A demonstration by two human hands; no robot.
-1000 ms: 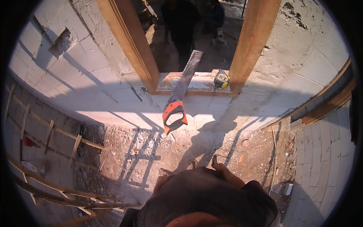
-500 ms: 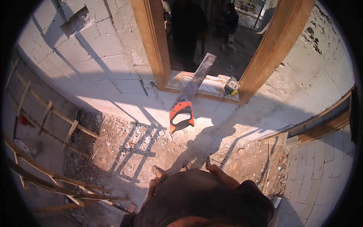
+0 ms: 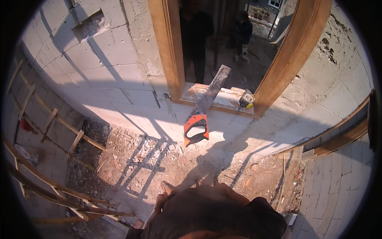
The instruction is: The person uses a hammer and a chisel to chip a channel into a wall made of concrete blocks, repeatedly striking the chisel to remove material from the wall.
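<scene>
A handsaw [image 3: 207, 98] with an orange and black handle lies across the windowsill [image 3: 229, 96]. Its handle juts out toward me past the sill's edge, and its toothed blade points into the opening. To its right on the sill sits a yellow and black tape measure [image 3: 246, 100]. My left hand [image 3: 160, 200] is low beside my body, its fingers too hidden to read. Close to my front, my right hand [image 3: 217, 184] is mostly covered by my torso, so its fingers do not show. Neither hand touches the saw or the tape measure.
A wooden frame [image 3: 168, 47] surrounds the window opening, where two people show dimly. White block walls [image 3: 107, 51] stand around it. Rubble [image 3: 145, 155] covers part of the ground. Wooden ladder-like poles [image 3: 59, 123] are at left, a block wall [image 3: 330, 183] at right.
The view has shifted slightly, so the saw, sill and tape measure sit lower and farther right. My right hand has drawn back toward my body and is now mostly hidden.
</scene>
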